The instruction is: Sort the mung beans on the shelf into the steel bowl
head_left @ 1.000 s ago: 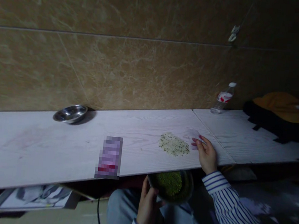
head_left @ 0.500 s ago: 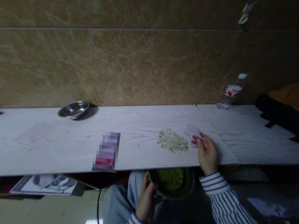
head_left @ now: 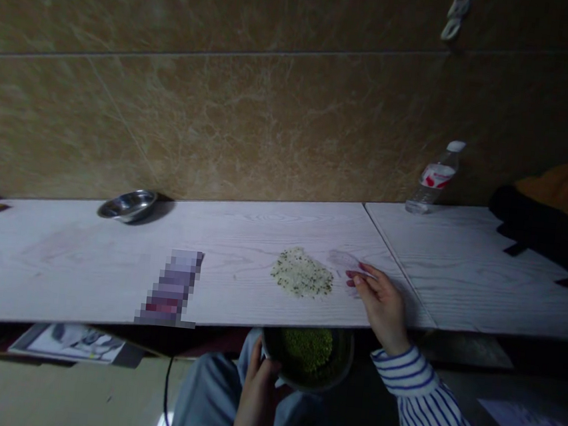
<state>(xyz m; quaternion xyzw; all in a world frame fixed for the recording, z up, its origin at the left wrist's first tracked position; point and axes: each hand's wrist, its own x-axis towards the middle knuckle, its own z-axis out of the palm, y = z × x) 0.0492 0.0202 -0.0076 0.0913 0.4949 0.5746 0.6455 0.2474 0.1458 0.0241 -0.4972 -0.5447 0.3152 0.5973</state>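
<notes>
Step in hand: bowl [head_left: 342, 377] steadied, lower centre, left hand [head_left: 256, 404] gripping its side, green beans [head_left: 307, 349] inside; right hand [head_left: 386, 311] narrow at clear plastic piece [head_left: 342, 257], hold unclear, beside rice-and-bean pile [head_left: 301, 275], right of centre; moving bowl calls for level grip.

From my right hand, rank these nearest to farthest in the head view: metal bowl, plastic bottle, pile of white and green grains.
Starting at the right hand:
1. Pile of white and green grains, just left.
2. Plastic bottle, beyond, by the wall.
3. Metal bowl, far left.
</notes>
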